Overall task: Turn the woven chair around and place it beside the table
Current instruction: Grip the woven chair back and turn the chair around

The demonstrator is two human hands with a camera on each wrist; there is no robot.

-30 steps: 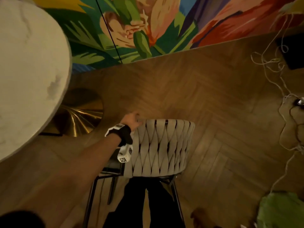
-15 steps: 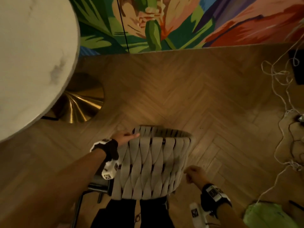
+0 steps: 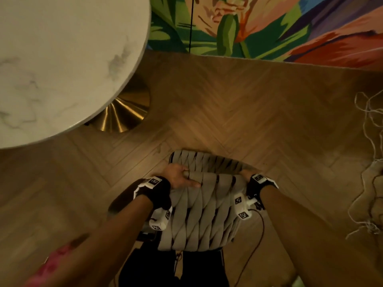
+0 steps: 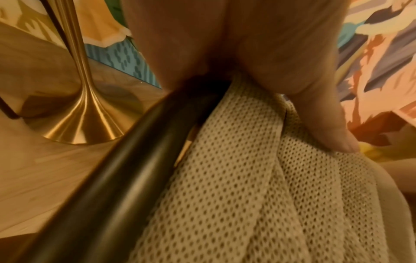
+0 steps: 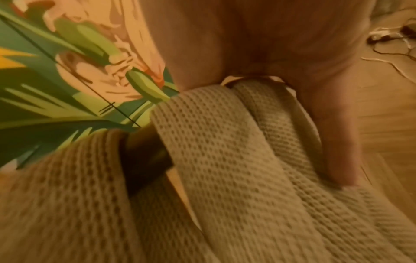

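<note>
You have one woven chair (image 3: 199, 214) in front of you, standing on the wooden floor (image 3: 238, 104) with its backrest nearest your body. Both of your hands are on the top edge of that backrest. Your left hand (image 3: 178, 178) grips the left corner, fingers curled over the beige straps and the thumb (image 4: 324, 121) pressed flat along the weave; the left wrist view shows the dark metal frame tube (image 4: 117, 186) running beside the straps under your palm. Your right hand (image 3: 246, 175) grips the right corner the same way, its thumb (image 5: 335, 142) lying down the woven bands.

One round marble worktop (image 3: 62, 65) fills the upper left of the head view, with its single brass trumpet-shaped base (image 3: 122, 112) showing beneath the rim. The chair sits to the right of the worktop and nearer you, apart from it, with bare floor between them.

A floral mural (image 3: 259, 25) runs along the far wall. A tangle of white cords (image 3: 371, 162) lies on the floor at the far right.
</note>
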